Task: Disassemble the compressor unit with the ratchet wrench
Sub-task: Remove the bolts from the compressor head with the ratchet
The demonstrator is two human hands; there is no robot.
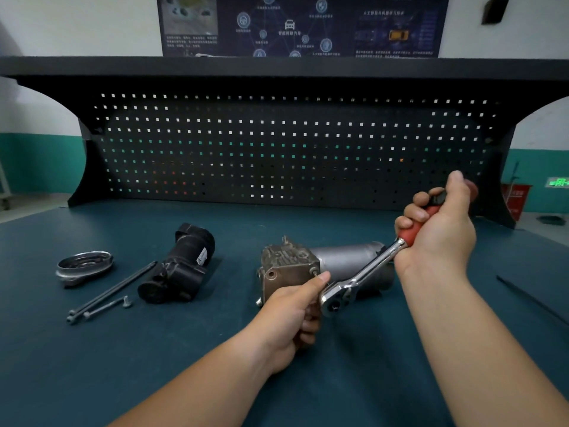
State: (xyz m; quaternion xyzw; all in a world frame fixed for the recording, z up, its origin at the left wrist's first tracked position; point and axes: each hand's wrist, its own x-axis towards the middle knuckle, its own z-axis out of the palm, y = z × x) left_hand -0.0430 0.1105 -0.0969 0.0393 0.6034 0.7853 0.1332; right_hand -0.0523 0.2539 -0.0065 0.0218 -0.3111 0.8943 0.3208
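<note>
Already bolts (113, 288) and black housing (181, 266) lie removed; left hand (292, 315) grips compressor (286, 265), right hand (440, 232) clenches ratchet (366, 270); more fasteners seemingly remain

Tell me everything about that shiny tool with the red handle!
It is a ratchet wrench: shiny metal shaft and round head, red and black handle. It slants up to the right. The right hand grips the handle; the head sits low at the compressor unit, beside the left hand, which holds that unit.
</note>
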